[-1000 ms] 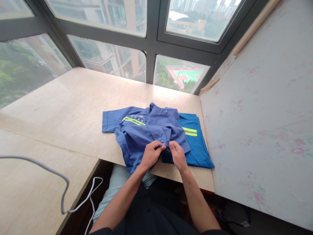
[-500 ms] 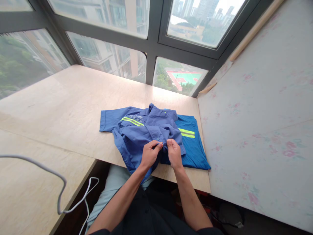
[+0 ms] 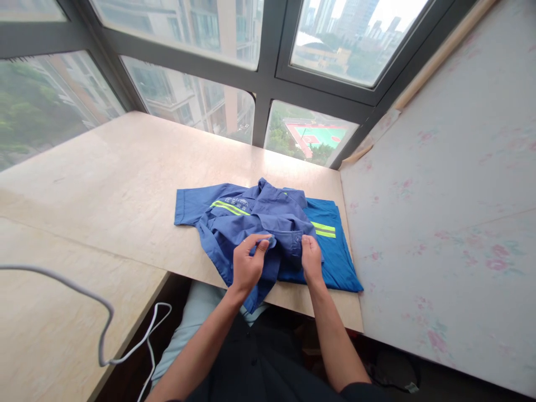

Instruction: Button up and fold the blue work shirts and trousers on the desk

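A blue short-sleeved work shirt [image 3: 226, 223] with a yellow-green reflective stripe and white lettering lies rumpled on the pale ledge, its lower part hanging over the front edge. My left hand [image 3: 249, 262] pinches a bit of the shirt's front between thumb and fingers. To its right, my right hand [image 3: 312, 259] grips another edge of the same shirt, and a strip of the cloth stretches between the two hands. Partly under the shirt, at the right, lies a folded brighter blue garment [image 3: 339, 259] with a similar stripe.
The pale stone-look ledge [image 3: 104, 167] runs along grey-framed windows [image 3: 259, 84]. A wall with flowered paper [image 3: 439, 223] borders the right side. A white cable [image 3: 84, 290] loops over the left part and hangs below the ledge's front edge.
My hands have moved apart, the left one to the left and the right one to the right. The piece of shirt between them is now spread out.
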`<state>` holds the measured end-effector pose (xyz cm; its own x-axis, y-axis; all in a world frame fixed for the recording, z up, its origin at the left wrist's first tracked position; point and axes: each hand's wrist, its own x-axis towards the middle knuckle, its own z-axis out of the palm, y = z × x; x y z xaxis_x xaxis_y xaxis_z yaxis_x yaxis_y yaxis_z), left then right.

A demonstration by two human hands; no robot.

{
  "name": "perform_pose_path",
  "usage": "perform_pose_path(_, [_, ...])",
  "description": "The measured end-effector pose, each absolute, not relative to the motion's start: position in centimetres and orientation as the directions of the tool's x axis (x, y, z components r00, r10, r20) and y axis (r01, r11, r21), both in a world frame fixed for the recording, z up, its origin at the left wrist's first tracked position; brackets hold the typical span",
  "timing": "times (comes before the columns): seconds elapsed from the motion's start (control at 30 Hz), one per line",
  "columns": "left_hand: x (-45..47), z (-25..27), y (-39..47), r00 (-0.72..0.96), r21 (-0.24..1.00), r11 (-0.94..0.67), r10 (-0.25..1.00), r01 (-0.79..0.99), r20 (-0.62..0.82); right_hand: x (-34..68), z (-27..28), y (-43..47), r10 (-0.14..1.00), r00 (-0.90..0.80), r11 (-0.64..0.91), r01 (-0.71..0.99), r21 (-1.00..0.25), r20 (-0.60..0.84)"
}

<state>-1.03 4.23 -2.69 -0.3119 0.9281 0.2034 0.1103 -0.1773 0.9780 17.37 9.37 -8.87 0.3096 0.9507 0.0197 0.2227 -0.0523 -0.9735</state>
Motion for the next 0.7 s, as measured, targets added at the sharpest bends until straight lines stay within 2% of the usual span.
perform_pose_path(0.1, [-2.6, -4.0, 4.7, -0.506, 0.985, -0.072, 0.862, -0.154, -0.016, 18.3, -8.6, 9.7, 0.914, 0.398, -0.032, -0.128, -0.991, -0.081])
perform_pose_path(0.17, [-3.7, -5.1, 4.7, -0.553, 0.954, -0.053, 0.823, -0.297, -0.127, 18.6, -8.2, 9.7, 0.907, 0.391, -0.038, -0.293, -0.955, -0.156])
perform_pose_path(0.23, [-4.7, -5.8, 4.4, -0.551, 0.937, -0.019, 0.813, -0.35, -0.189, 18.7, -7.8, 9.5, 0.916, 0.344, -0.071, -0.365, -0.928, -0.206])
perform_pose_path(0.3, [-5.4, -6.0, 4.0, -0.529, 0.947, 0.032, 0.823, -0.32, -0.207, 18.7, -7.6, 9.3, 0.923, 0.311, -0.091, -0.392, -0.915, -0.225])
perform_pose_path(0.4, [-5.9, -5.3, 3.8, -0.468, 0.984, 0.097, 0.87, -0.151, -0.157, 18.7, -7.4, 8.8, 0.925, 0.294, -0.102, -0.421, -0.901, -0.242])
perform_pose_path(0.5, [-5.3, -3.9, 4.1, -0.408, 0.991, 0.057, 0.913, 0.122, -0.003, 18.7, -7.2, 8.3, 0.921, 0.269, -0.145, -0.436, -0.888, -0.282])
perform_pose_path(0.57, [-4.4, -3.1, 4.5, -0.291, 0.951, 0.035, 0.955, 0.308, 0.059, 18.7, -7.1, 8.1, 0.922, 0.262, -0.16, -0.412, -0.897, -0.285])
perform_pose_path(0.7, [-2.1, -2.9, 5.5, -0.037, 0.771, 0.021, 0.999, 0.637, 0.003, 18.7, -7.1, 8.0, 0.928, 0.298, -0.117, -0.337, -0.934, -0.223])
